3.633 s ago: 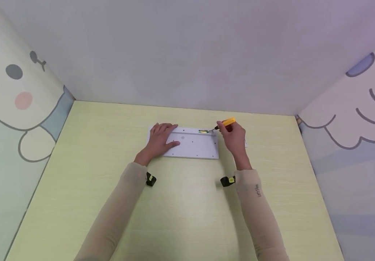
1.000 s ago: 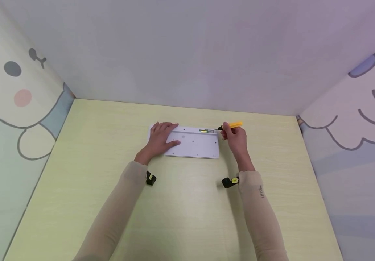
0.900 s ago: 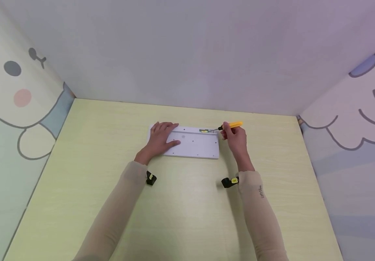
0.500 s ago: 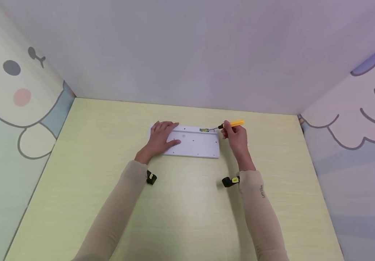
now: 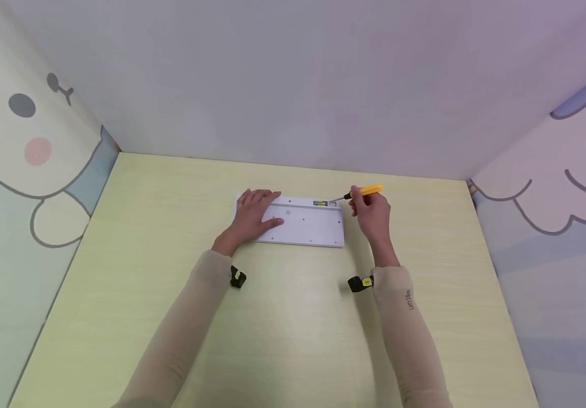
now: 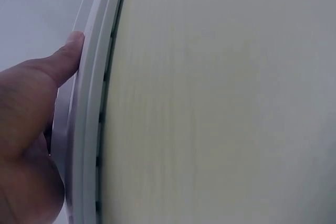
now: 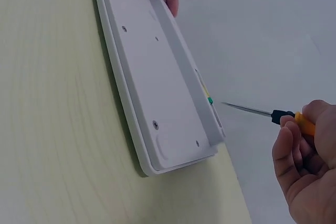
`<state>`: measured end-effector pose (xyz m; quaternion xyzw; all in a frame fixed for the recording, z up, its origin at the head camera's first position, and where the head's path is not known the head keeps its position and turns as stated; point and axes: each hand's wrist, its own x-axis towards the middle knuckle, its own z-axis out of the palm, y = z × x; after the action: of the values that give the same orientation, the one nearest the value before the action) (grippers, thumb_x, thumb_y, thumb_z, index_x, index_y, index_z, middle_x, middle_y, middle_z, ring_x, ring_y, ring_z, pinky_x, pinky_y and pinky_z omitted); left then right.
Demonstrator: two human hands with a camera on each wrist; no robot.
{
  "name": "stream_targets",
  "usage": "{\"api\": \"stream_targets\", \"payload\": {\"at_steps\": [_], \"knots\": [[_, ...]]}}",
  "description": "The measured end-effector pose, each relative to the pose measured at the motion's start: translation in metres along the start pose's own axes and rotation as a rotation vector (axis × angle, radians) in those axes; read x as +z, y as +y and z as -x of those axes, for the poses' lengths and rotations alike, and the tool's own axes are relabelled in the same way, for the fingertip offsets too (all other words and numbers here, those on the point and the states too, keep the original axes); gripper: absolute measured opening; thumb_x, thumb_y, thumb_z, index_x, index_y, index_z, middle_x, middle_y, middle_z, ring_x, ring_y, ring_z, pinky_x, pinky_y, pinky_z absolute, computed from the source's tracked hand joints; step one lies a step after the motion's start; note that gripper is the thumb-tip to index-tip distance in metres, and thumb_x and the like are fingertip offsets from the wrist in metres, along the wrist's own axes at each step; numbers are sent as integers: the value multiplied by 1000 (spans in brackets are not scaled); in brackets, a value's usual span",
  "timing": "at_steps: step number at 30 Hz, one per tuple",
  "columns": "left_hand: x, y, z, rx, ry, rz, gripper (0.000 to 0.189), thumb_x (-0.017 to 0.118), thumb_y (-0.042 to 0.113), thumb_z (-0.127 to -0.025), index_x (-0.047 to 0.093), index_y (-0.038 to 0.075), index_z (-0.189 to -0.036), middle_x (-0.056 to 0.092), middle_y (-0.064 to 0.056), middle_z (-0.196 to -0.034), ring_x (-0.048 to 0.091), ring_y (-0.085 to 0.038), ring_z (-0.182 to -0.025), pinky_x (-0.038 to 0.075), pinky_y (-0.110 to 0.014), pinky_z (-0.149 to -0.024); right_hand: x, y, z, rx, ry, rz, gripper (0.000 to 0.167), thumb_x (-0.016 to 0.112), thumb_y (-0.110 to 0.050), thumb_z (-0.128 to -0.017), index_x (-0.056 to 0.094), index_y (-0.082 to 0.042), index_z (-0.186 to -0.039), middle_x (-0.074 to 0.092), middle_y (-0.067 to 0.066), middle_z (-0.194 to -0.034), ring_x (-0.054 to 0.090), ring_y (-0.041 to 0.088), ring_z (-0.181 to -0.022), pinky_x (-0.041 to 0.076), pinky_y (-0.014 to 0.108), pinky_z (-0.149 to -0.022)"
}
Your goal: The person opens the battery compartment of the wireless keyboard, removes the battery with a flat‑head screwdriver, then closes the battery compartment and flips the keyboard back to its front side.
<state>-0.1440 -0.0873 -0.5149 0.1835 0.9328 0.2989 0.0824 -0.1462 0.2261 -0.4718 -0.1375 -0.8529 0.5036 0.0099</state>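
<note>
A white keyboard (image 5: pixel 307 229) lies underside up on the table, screw heads showing. In the raised strip along its far side, an open battery slot shows a yellow-green battery (image 5: pixel 320 203). My left hand (image 5: pixel 250 218) rests spread over the keyboard's left end; its thumb (image 6: pixel 71 51) lies along the casing in the left wrist view. My right hand (image 5: pixel 372 215) holds a screwdriver (image 7: pixel 252 109) by its yellow handle between thumb and fingers. The screwdriver's tip points left at the slot and stands a little off the keyboard in the right wrist view.
The keyboard sits toward the far side of a pale wooden table (image 5: pixel 293 328). A grey wall (image 5: pixel 293 85) rises behind, with cartoon-printed walls on both sides. Black wrist cameras (image 5: pixel 359 284) project from the sleeves.
Over these seconds my right hand has shifted right and the screwdriver has swung flatter. In the last half second its tip lifts slightly, and the battery's visible colours differ. The left hand stays put.
</note>
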Motion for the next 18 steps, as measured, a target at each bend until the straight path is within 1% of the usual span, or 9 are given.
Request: {"api": "stream_targets", "payload": {"at_steps": [3,5,8,14,16,18], "knots": [[0,1,0,-2,1,-2,76,69,45,-95,36,19,-159,44,-12,-155,31,-33,-151,2,-55,-131,1,-3,2,-52,4,60,56,57,-63,-95,71,-10,-107,71,9,-89,62,13,-66,56,23,-62],[0,1,0,-5,-1,-2,76,69,45,-95,36,19,-159,44,-12,-155,31,-33,-151,2,-55,-131,3,-4,3,-80,3,82,55,58,-61,-96,72,-9,-107,72,10,-89,61,14,-65,54,21,-59],[1,0,0,-9,-4,-4,76,69,45,-95,37,19,-159,44,-12,-155,31,-32,-151,2,-55,-131,5,-5,5,-114,-7,117,53,58,-58,-98,72,-7,-108,72,12,-89,61,13,-64,53,21,-58],[2,-2,-1,-2,0,-6,75,68,46,-96,36,20,-159,43,-12,-155,31,-32,-151,3,-55,-131,8,-9,8,-142,-19,166,52,57,-56,-99,71,-7,-108,71,11,-89,60,16,-65,49,22,-55],[3,-3,-1,2,2,-8,75,67,47,-96,36,20,-159,43,-11,-155,31,-32,-151,3,-55,-131,8,-9,7,-147,-22,172,52,56,-57,-99,71,-7,-108,71,12,-90,61,15,-65,51,23,-57],[2,-4,-2,4,3,-15,75,67,48,-96,35,20,-159,43,-11,-155,31,-32,-151,2,-55,-131,8,-7,5,-148,-29,146,52,56,-55,-100,71,-6,-108,73,14,-91,63,13,-65,56,26,-60]]}}
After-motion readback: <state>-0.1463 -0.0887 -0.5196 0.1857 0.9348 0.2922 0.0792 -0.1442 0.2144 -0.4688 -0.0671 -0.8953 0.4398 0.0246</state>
